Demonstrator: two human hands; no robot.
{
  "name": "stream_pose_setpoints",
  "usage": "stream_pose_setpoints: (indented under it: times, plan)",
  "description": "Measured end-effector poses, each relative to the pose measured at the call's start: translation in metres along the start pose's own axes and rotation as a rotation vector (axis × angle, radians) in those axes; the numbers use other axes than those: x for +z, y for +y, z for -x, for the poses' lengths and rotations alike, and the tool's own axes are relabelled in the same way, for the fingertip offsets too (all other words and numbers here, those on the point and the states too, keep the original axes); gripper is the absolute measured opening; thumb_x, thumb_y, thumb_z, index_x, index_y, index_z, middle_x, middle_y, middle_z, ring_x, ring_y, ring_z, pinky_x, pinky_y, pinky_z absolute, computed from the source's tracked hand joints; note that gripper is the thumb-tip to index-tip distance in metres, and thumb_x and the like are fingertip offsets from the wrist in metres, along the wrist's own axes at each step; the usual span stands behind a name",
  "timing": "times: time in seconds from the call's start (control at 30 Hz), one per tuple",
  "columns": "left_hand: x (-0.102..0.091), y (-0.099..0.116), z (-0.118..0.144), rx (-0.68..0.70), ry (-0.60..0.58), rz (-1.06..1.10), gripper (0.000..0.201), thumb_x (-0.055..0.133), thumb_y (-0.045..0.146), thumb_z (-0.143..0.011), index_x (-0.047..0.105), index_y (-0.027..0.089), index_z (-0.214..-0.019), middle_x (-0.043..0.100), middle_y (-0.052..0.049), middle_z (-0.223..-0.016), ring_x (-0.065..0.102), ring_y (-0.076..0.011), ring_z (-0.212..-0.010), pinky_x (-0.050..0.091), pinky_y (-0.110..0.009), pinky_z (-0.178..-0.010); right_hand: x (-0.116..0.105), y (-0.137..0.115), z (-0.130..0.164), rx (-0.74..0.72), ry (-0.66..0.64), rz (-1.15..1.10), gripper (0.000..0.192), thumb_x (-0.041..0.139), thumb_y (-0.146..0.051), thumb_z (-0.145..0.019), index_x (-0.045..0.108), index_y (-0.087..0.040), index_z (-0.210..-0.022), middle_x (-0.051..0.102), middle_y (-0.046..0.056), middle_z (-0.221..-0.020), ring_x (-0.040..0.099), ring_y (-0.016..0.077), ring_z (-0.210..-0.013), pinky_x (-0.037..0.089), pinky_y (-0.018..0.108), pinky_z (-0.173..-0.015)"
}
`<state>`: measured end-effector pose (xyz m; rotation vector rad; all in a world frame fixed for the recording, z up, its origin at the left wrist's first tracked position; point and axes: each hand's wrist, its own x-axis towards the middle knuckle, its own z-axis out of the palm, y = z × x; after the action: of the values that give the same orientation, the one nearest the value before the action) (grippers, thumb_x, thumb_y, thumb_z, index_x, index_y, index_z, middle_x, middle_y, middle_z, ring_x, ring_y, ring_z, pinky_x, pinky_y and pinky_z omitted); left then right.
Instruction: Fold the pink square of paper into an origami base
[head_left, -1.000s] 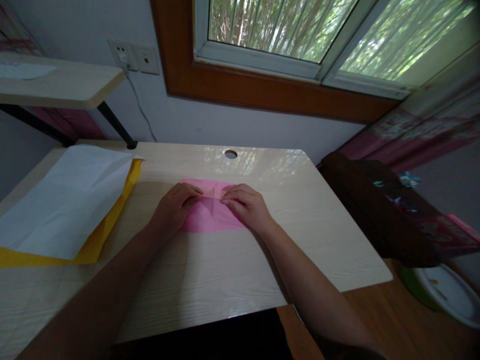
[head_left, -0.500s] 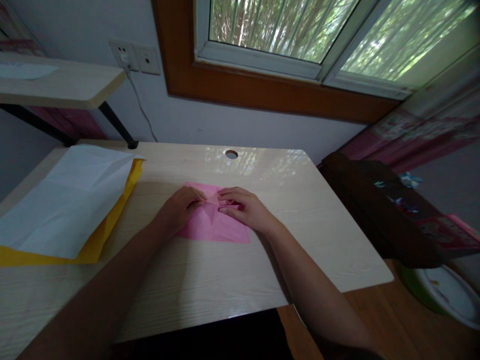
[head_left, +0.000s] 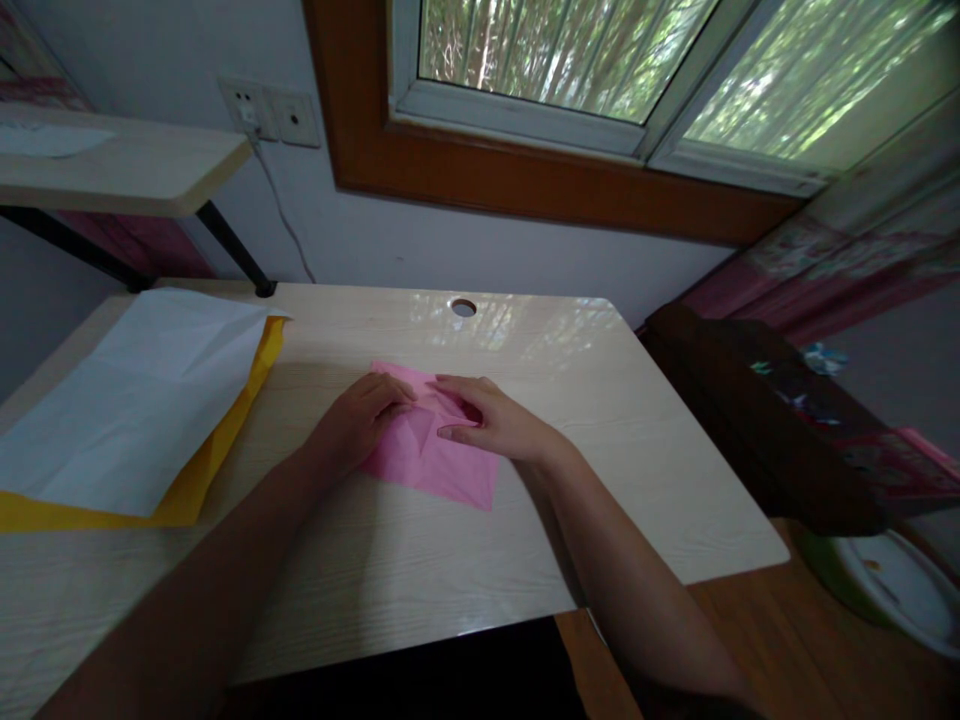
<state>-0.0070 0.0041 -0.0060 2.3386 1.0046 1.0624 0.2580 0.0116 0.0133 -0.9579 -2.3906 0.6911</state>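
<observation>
A pink sheet of paper lies flat near the middle of the pale wooden desk, turned so one corner points toward me. My left hand rests on its left part, fingertips bent onto the paper. My right hand lies on its upper right part, fingers stretched left and pressing a folded flap. The two hands almost meet over the paper's middle.
A white sheet on top of a yellow sheet covers the desk's left side. A cable hole sits near the far edge. A dark cloth-covered object stands to the right, a bowl on the floor.
The pink paper has turned clockwise on the desk under both hands; its near edge, straight before, now slants with a corner toward me. My right hand slid slightly right.
</observation>
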Motion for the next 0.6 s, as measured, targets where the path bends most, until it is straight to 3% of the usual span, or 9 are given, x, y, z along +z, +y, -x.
stream_pose_setpoints:
  times: [0.37,0.6]
  plan:
    - [-0.001,0.001,0.000,0.037,0.007,-0.015,0.011,0.055,0.019,-0.100,0.064,0.022,-0.096,0.073,-0.004,-0.105,0.066,-0.0196,-0.103,0.050,-0.041,-0.105,0.000,-0.008,0.001,0.041,-0.034,0.089,0.071,0.070,-0.050,-0.091,0.047,-0.021,-0.152,0.069,0.013,-0.128,0.063,0.0283,-0.110,0.048,0.045,-0.101]
    - [0.000,-0.003,0.002,0.086,0.003,-0.028,0.011,0.053,0.018,-0.101,0.063,0.022,-0.096,0.073,-0.004,-0.106,0.065,-0.0187,-0.103,0.047,-0.043,-0.109,0.004,-0.011,0.000,-0.013,-0.061,0.181,0.074,0.066,-0.054,-0.093,0.041,-0.023,-0.155,0.052,0.013,-0.154,0.055,0.0325,-0.130,0.039,0.051,-0.113]
